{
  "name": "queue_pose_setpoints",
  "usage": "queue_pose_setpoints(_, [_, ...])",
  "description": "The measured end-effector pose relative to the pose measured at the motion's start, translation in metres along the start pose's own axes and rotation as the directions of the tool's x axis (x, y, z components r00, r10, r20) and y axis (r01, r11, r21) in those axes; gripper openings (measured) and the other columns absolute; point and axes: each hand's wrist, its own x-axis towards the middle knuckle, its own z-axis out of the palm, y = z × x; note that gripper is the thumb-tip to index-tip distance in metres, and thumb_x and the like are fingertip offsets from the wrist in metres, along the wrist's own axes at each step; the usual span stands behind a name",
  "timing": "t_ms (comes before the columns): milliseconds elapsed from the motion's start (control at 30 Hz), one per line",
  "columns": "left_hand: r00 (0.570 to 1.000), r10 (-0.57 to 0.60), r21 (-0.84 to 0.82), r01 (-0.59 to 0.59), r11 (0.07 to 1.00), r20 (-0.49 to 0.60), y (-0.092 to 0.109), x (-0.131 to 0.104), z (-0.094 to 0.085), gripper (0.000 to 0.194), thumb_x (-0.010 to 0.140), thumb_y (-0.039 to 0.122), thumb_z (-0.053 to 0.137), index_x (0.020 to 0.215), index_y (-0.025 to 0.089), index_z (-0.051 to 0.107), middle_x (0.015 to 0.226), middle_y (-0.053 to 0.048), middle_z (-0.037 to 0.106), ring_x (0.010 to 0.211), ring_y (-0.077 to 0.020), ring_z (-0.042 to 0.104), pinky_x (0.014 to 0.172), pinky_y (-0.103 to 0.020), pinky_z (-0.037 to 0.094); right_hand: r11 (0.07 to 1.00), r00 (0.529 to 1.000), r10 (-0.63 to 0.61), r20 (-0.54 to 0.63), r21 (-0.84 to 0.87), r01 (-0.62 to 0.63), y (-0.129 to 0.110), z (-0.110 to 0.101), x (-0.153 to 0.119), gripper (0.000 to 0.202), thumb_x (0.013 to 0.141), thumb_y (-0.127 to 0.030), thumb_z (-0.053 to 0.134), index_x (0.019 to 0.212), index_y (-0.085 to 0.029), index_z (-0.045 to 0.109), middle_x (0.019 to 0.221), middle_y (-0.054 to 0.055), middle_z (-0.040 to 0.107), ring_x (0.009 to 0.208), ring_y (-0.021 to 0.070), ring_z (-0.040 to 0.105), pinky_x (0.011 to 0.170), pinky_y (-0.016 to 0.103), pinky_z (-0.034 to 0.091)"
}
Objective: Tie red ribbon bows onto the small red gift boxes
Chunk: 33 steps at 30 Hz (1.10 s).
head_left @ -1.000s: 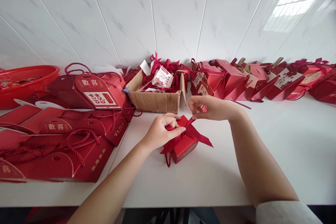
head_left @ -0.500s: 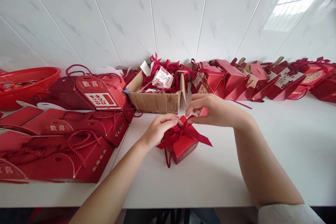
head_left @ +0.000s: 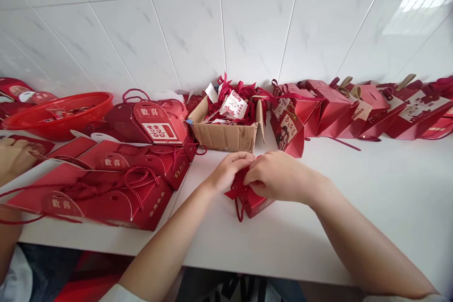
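1. White wall tiles (head_left: 184, 37) are being seen along the far side, with light being reflected at the far right.
2. Below them, a white bench (head_left: 212, 245) is being occupied by red packaging.
3. Near the middle of the bench, a small red box (head_left: 257, 205) is being partly covered; a red ribbon (head_left: 231, 193) is being seen across its top, and a cord loop (head_left: 240, 212) is hanging at its near left side.
4. At its far left, the left hand (head_left: 228, 170) is being laid over the ribbon with fingers bent; their tips are being hidden, so their grip cannot be told.
5. From the right, the right hand (head_left: 278, 174) is being held over the box, fingers curled inward at the ribbon; whether it is being pinched cannot be told.
6. Farther back, a cardboard box (head_left: 226, 137) is being filled by bunched ribbons and a printed card (head_left: 233, 105).
7. On the left, large red boxes (head_left: 155, 203) are being piled near a red basket (head_left: 24, 125).
8. Far right, more red boxes (head_left: 329, 111) are being lined up.
9. At the left edge, another person's hand (head_left: 14, 158) is being seen, blurred.
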Motion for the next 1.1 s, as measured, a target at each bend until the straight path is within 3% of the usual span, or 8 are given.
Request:
queue_pose_setpoints(200, [0.989,0.138,0.284,-0.145,0.948,0.046,-0.005,-0.001,-0.003,0.018,0.068,0.028,0.073,0.067,0.017,0.059,0.089,-0.003,0.062,0.089,-0.0187,0.058,0.08,-0.028,0.043,0.984,0.999,-0.003,0.048,0.178,-0.005,0.007,-0.014,-0.016,0.022,0.079,-0.015,0.05,0.076,-0.024,0.069,0.061,-0.002,0.061,0.051,0.0085,0.039,0.049,0.025,0.022])
queue_pose_setpoints(367, [0.978,0.204,0.476,-0.2,0.856,0.045,-0.007,-0.003,-0.002,0.019,0.066,0.028,0.076,0.065,0.017,0.06,0.092,-0.005,0.063,0.1,-0.0228,0.058,0.083,-0.029,0.043,0.981,0.992,-0.004,0.128,0.191,-0.021,0.008,-0.011,-0.02,0.021,0.075,-0.012,0.05,0.069,-0.022,0.068,0.061,-0.002,0.062,0.05,0.0083,0.038,0.049,0.025,0.022])
queue_pose_setpoints(500, [0.979,0.201,0.497,-0.18,0.849,0.011,-0.007,-0.004,0.0,0.021,0.07,0.032,0.073,0.065,0.017,0.06,0.093,-0.007,0.065,0.1,-0.0235,0.059,0.083,-0.031,0.044,0.977,0.99,0.019,0.142,0.207,-0.049,0.005,-0.008,-0.019,0.02,0.07,-0.012,0.052,0.065,-0.023,0.067,0.059,-0.003,0.061,0.049,0.008,0.036,0.048,0.025,0.021])
queue_pose_setpoints(700, [0.983,0.175,0.456,-0.133,0.88,-0.05,-0.007,-0.003,0.002,0.017,0.069,0.03,0.073,0.067,0.016,0.062,0.095,-0.008,0.065,0.101,-0.0239,0.059,0.086,-0.032,0.044,0.957,0.983,-0.086,0.161,0.289,0.036,0.002,-0.008,-0.019,0.023,0.07,-0.011,0.051,0.071,-0.024,0.07,0.066,-0.006,0.067,0.054,0.0071,0.041,0.053,0.025,0.027])
queue_pose_setpoints(900, [0.982,0.181,0.468,-0.137,0.873,-0.051,-0.008,-0.002,0.002,0.018,0.071,0.031,0.072,0.067,0.017,0.061,0.095,-0.008,0.066,0.1,-0.0233,0.059,0.087,-0.033,0.042,0.957,0.982,-0.095,0.166,0.287,0.044,0.004,-0.007,-0.021,0.02,0.069,-0.01,0.05,0.061,-0.021,0.064,0.061,-0.006,0.063,0.052,0.0069,0.034,0.052,0.025,0.026])
queue_pose_setpoints(1100, [0.978,0.199,0.446,-0.155,0.882,-0.053,-0.011,-0.001,0.002,0.019,0.07,0.032,0.072,0.067,0.017,0.061,0.094,-0.008,0.065,0.099,-0.0235,0.06,0.086,-0.033,0.043,0.941,0.978,-0.107,0.179,0.335,0.042,0.005,-0.007,-0.019,0.024,0.07,-0.009,0.051,0.069,-0.023,0.07,0.067,-0.007,0.068,0.054,0.0073,0.043,0.054,0.025,0.029])
